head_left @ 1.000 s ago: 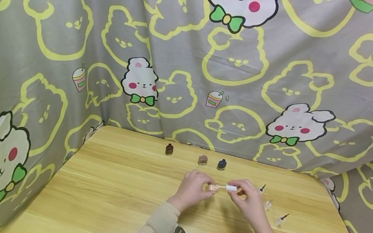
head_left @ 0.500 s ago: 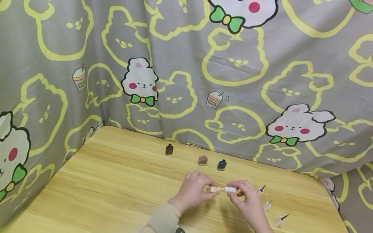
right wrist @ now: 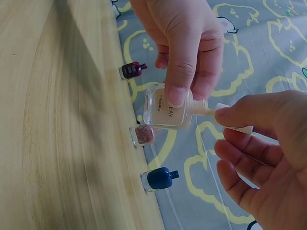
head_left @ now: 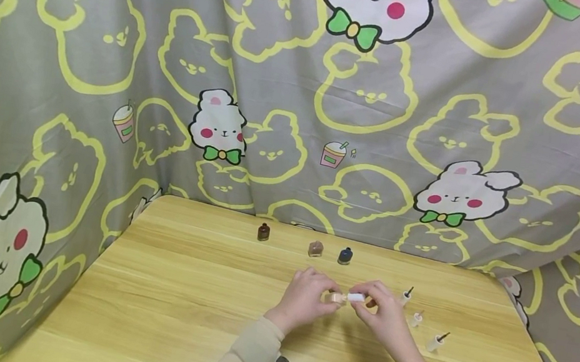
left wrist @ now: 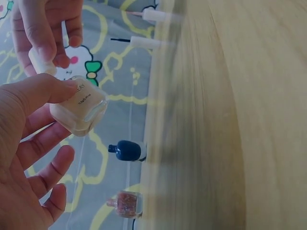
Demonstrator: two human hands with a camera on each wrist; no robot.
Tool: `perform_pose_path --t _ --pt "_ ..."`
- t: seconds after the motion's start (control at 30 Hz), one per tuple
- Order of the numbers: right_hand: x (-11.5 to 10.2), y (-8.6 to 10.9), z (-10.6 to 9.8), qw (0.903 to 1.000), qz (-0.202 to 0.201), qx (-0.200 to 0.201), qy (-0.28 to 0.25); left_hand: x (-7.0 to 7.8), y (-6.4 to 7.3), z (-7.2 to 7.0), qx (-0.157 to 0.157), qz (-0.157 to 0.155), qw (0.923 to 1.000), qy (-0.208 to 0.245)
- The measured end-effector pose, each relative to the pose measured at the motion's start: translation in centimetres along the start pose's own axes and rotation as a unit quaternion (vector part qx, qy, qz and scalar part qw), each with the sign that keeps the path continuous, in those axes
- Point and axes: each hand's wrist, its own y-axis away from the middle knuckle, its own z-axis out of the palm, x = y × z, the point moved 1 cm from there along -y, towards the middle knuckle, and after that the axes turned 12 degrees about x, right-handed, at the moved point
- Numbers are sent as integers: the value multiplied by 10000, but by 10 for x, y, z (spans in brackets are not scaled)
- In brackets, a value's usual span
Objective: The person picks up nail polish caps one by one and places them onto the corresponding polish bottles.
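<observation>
My left hand point(head_left: 305, 299) pinches a clear glass nail polish bottle point(right wrist: 163, 112) of cream polish between thumb and fingers, tilted on its side with the neck toward my right hand point(head_left: 387, 320). Between its thumb and fingers, the right hand grips a white brush cap point(head_left: 356, 297). A short length of the cream-coated brush stem point(right wrist: 207, 111) shows between cap and bottle neck, its tip hidden inside the neck. In the left wrist view the bottle's dark lettering faces the camera, partly under the thumb. Both hands are above the wooden table point(head_left: 181, 290).
Uncapped bottles of dark brown point(head_left: 263, 232), glittery pink point(head_left: 316, 249) and blue polish point(head_left: 345, 256) stand along the back. Right of my right hand, three white brush caps point(head_left: 406, 297) stand with brushes upward. A patterned curtain point(head_left: 283, 79) hangs behind the table.
The bottle in my left hand has moved right toward the cap, and the cap has shifted slightly left. Less brush stem shows between them now. The things on the table stay put.
</observation>
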Motion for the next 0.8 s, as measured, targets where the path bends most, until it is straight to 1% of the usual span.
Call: perform_pose_path --t 0.17,0.4,0.63,0.8 --pt "-2 0 0 9999 35 -122 28 3 0 1 -20 33 10000 -16" --pt "-3 1 1 9997 -24 -209 91 5 1 2 -71 64 10000 -5" --pt "-3 0 0 9995 -149 -275 111 7 1 2 -110 203 9996 -144" --pt "-4 1 -2 9988 -170 -437 125 8 2 2 -94 281 9994 -201"
